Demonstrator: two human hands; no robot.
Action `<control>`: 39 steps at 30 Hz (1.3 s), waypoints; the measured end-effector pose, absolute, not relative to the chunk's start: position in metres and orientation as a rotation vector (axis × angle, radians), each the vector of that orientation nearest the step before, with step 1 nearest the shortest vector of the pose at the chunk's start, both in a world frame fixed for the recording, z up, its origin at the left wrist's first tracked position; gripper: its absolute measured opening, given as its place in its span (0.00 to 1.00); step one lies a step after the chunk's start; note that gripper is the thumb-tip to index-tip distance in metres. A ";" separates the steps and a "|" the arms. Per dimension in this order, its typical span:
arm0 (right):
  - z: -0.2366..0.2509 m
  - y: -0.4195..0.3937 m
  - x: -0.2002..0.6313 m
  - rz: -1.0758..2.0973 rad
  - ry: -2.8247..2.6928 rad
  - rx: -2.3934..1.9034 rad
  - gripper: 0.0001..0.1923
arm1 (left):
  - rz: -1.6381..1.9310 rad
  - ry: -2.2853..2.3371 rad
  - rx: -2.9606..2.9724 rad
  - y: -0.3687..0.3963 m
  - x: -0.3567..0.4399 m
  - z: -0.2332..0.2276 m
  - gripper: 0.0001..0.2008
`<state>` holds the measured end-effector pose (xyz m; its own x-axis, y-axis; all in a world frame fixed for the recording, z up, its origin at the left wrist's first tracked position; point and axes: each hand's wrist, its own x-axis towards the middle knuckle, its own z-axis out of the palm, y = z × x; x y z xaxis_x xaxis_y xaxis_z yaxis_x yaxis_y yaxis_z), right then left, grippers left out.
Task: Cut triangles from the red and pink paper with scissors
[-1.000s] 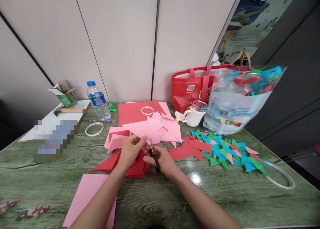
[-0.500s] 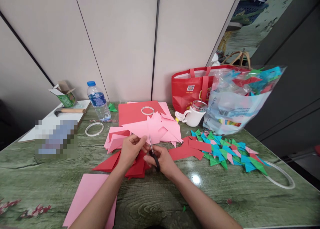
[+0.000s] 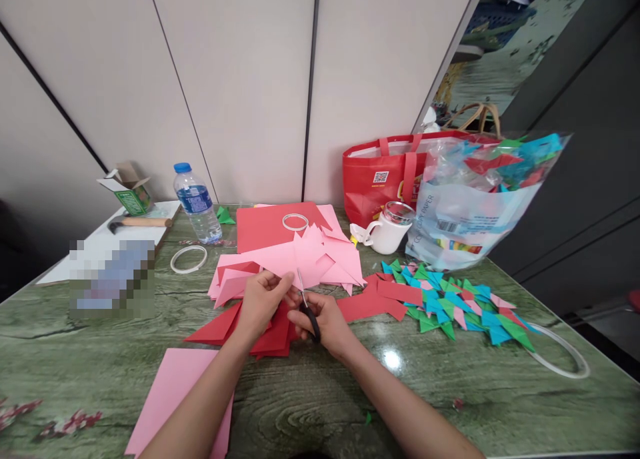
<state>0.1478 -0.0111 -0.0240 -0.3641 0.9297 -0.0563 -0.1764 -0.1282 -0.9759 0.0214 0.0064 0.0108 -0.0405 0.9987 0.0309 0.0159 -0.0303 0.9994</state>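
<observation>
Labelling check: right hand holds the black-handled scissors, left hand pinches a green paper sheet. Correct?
Not quite. In the head view the left hand pinches a pink paper sheet, not green. The right hand does hold the black-handled scissors.

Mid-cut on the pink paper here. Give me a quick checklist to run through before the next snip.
1. Left hand grips the pink paper: ok.
2. Right hand holds the scissors by their black handles: ok.
3. Blades meet the paper edge: ok.
4. Left fingertips out of the blade path: cannot tell, they sit close.
5. Red pieces underneath out of the cut: cannot tell.
6. Mug stands away from the hands: ok.
</observation>
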 end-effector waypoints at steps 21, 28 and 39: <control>-0.026 -0.009 0.149 1.674 -1.258 -0.950 0.31 | 1.314 1.279 1.213 0.007 0.016 0.020 0.11; -0.019 -0.009 0.150 1.622 -1.299 -0.905 0.26 | 1.264 1.269 1.259 0.006 0.016 0.017 0.10; -0.021 -0.009 0.149 1.635 -1.280 -0.911 0.26 | 1.266 1.259 1.257 0.007 0.016 0.016 0.10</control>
<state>0.1493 -0.0088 -0.0210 -0.3769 0.9253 -0.0426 -0.1805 -0.1184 -0.9764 0.0164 0.0069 0.0163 -0.0529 0.9971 0.0540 0.0484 -0.0514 0.9975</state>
